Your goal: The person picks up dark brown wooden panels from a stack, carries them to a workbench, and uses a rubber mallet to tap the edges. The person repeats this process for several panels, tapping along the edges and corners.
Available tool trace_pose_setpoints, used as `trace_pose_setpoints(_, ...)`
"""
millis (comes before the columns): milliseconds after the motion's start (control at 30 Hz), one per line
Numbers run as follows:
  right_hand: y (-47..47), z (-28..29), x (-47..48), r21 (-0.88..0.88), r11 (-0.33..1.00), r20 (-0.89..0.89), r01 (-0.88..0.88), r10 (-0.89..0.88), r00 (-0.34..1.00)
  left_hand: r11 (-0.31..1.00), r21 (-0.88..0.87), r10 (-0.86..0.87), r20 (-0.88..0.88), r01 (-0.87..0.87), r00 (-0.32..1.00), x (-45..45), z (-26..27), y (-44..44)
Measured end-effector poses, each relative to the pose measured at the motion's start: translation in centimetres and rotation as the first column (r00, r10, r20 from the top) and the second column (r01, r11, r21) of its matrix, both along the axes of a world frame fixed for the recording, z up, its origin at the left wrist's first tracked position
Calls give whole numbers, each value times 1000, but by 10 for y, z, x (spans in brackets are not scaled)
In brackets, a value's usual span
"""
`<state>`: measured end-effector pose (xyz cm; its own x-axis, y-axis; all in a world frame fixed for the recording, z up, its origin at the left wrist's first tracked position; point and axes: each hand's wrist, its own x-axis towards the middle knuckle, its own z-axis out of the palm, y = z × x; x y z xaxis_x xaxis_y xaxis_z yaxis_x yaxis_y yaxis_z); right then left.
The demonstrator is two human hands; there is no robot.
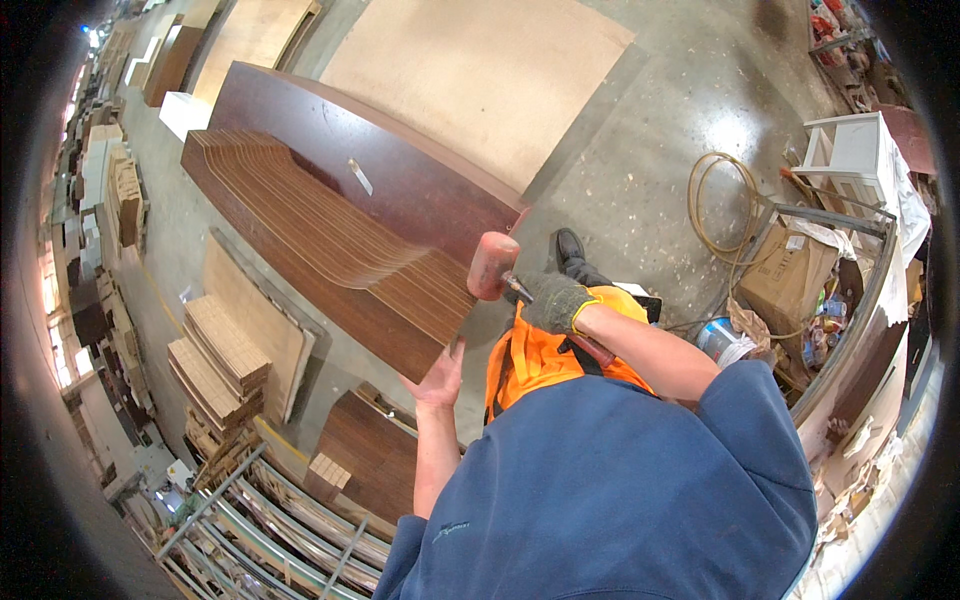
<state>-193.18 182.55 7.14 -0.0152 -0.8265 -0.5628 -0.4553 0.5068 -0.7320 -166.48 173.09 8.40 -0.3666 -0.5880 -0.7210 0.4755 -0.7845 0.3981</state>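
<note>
A red-headed mallet (493, 265) is gripped in my right hand (553, 303), which wears a dark knitted glove with a yellow cuff. Its head hangs beside the near end of a stack of curved brown wood-grain panels (330, 225). Bare, my left hand (441, 375) touches the near lower corner of that stack; its fingertips are partly hidden by the panel. The stack lies on a larger dark reddish-brown board or cabinet (420, 180) with a glossy top. On this glossy top rests a small tool, perhaps a knife (361, 177).
A pale board (480, 82) lies beyond the dark surface. Slatted wood pieces (225, 352) are piled at the left, above a metal rack (300, 525). To the right stand a metal-framed bin holding a cardboard box (787, 270), a bucket (721, 341) and a coiled hose (697, 202).
</note>
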Motion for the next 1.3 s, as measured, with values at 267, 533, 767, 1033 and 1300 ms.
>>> trace_pose_setpoints(267,1,-13,2,-103,993,-22,63,-66,998,996,52,70,-65,-67,995,19,-20,2)
trace_pose_setpoints(533,0,-11,0,-142,987,-43,77,-83,996,990,87,119,-83,-112,989,17,-16,3)
trace_pose_setpoints(767,-6,20,-7,-55,998,-12,-40,39,999,989,70,129,-23,-127,991,2,-8,3)
trace_pose_setpoints(1033,4,20,-1,-84,996,2,26,-26,1000,995,50,89,-23,-87,996,10,-17,3)
trace_pose_setpoints(1300,5,2,-7,-75,995,-78,67,-72,994,999,15,44,48,-45,998,5,-10,4)
